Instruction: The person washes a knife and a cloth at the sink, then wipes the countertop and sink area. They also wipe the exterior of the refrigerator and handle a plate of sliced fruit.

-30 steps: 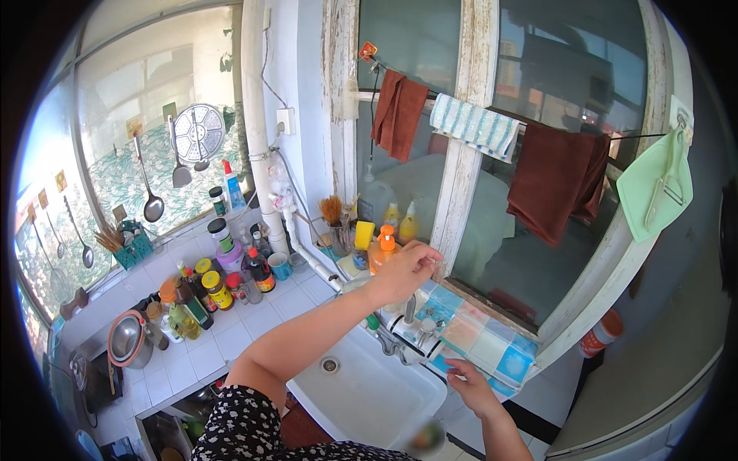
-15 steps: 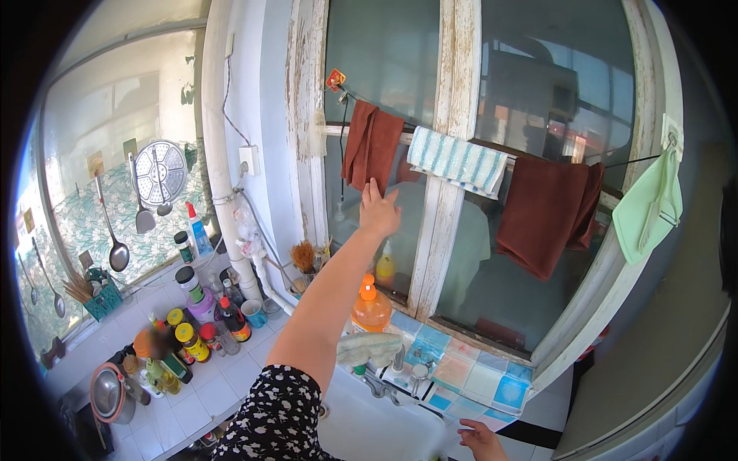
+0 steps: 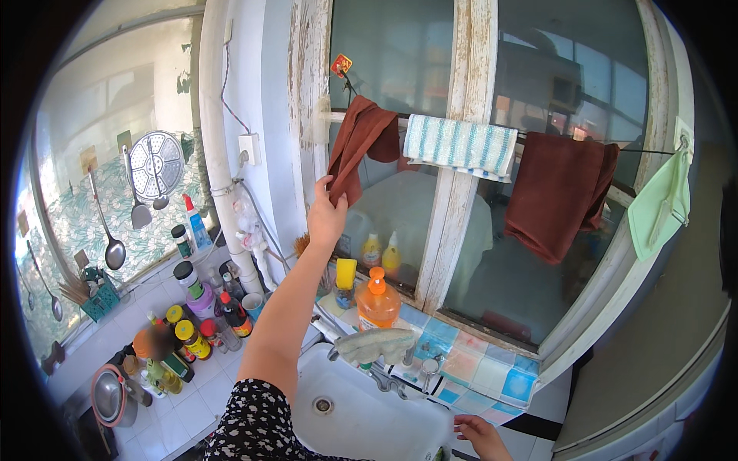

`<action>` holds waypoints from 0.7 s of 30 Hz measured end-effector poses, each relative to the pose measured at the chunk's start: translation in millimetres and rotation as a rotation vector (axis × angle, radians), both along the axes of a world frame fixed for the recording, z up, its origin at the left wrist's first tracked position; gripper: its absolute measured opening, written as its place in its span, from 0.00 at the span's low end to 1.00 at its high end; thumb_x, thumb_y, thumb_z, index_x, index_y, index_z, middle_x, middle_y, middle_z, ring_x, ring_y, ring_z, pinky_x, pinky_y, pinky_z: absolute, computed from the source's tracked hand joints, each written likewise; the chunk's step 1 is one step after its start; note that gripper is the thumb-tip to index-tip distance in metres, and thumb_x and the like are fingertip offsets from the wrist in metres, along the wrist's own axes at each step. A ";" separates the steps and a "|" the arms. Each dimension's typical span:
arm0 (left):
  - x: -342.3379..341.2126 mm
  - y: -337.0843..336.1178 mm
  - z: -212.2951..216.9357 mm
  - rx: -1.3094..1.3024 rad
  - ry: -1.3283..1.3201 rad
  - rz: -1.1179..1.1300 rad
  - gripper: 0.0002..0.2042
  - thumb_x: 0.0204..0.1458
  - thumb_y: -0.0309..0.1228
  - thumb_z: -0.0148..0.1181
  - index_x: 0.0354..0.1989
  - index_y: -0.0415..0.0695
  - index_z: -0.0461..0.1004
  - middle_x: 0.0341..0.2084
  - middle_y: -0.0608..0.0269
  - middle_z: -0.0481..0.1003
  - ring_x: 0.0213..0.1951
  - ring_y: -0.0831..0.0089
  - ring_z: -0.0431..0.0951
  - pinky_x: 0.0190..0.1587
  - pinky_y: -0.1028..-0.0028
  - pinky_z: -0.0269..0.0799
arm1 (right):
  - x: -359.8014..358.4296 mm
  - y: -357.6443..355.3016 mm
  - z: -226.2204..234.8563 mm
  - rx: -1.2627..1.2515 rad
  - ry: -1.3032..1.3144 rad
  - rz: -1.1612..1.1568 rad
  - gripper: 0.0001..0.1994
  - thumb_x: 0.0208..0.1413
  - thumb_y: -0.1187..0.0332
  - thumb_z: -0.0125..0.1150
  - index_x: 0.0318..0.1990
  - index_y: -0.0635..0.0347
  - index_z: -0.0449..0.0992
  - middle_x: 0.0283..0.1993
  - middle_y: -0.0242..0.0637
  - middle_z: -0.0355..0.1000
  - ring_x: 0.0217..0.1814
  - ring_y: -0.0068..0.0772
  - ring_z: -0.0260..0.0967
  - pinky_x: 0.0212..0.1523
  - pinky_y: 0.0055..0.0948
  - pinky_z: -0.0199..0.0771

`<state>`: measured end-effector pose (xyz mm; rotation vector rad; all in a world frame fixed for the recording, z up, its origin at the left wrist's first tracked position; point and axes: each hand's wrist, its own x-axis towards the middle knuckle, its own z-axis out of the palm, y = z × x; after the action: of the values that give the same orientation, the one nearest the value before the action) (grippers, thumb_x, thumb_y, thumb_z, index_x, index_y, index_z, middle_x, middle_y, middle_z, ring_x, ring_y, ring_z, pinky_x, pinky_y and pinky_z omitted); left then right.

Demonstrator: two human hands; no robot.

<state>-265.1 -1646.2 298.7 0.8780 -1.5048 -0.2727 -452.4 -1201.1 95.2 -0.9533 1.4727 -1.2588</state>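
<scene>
My left arm stretches up to a brown cloth (image 3: 367, 132) that hangs over a line across the window. Fingers and thumb of my left hand (image 3: 329, 211) are closed on the cloth's lower corner, pulling it aside so it hangs slanted. My right hand (image 3: 480, 436) is low, by the right rim of the white sink (image 3: 346, 419), with its fingers apart and nothing in them. On the same line hang a blue-and-white striped towel (image 3: 461, 144) and a second brown cloth (image 3: 555, 196).
An orange pump bottle (image 3: 378, 306) stands behind the sink, beside a grey-green rag (image 3: 373, 346) draped over the faucet. A yellow sponge (image 3: 346, 273) is nearby. Several sauce bottles and jars (image 3: 192, 338) crowd the left counter. A green cloth (image 3: 657, 203) hangs at right.
My left hand has moved left and taken hold of the brown cloth's corner, drawing it leftward. My right hand stays near the sink's right side.
</scene>
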 end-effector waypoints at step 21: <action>-4.6 307.3 -109.6 0.782 0.459 -1.505 0.29 0.56 0.51 0.46 0.54 0.37 0.62 0.43 0.64 0.69 0.44 0.74 0.70 0.48 0.75 0.65 | 100.0 -19.5 111.3 -0.522 -0.496 0.083 0.41 0.51 0.36 0.45 0.65 0.53 0.46 0.63 0.42 0.52 0.65 0.39 0.51 0.62 0.39 0.52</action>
<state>-269.6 -1338.9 189.2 0.0124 -1.3226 -2.0907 -352.4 -1220.6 206.5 -0.9254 0.7250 -1.7097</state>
